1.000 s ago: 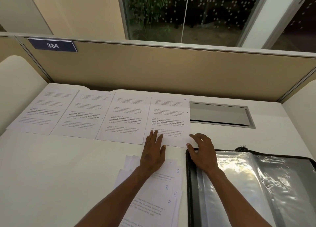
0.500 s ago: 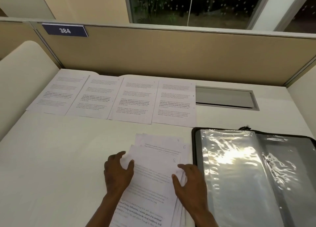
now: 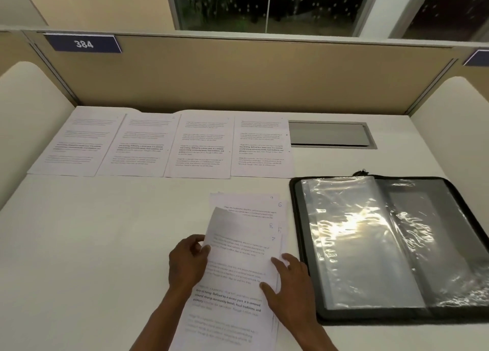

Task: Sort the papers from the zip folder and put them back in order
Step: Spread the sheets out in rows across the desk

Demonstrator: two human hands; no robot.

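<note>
Your left hand (image 3: 188,262) pinches the left edge of the top sheet (image 3: 232,274), thumb over the margin, fingers curled beneath. That edge is raised off the loose stack (image 3: 276,213) at lower centre of the frame. Your right hand (image 3: 288,282) lies flat and spread on the sheet's right side, fingers straight, pressing it down.

The stack is fanned unevenly, and handwritten numbers show at the upper right corners of the sheets beneath. Four sorted pages (image 3: 161,144) lie in a row, edge to edge, across the upper left of the table (image 3: 92,244). The zip folder (image 3: 391,247) lies open at the right, just beside the stack, with its clear plastic sleeves glaring under the light.

Judgement on handling: the paper is thin, light and limp. It will sag if held at one edge, and it slides readily on the smooth table. Take hold at a side margin or corner and support the opposite side. The sleeves look slick and floppy, so hold each sleeve's mouth open before you feed a page in. The black zip border appears the firmest part to steady.
</note>
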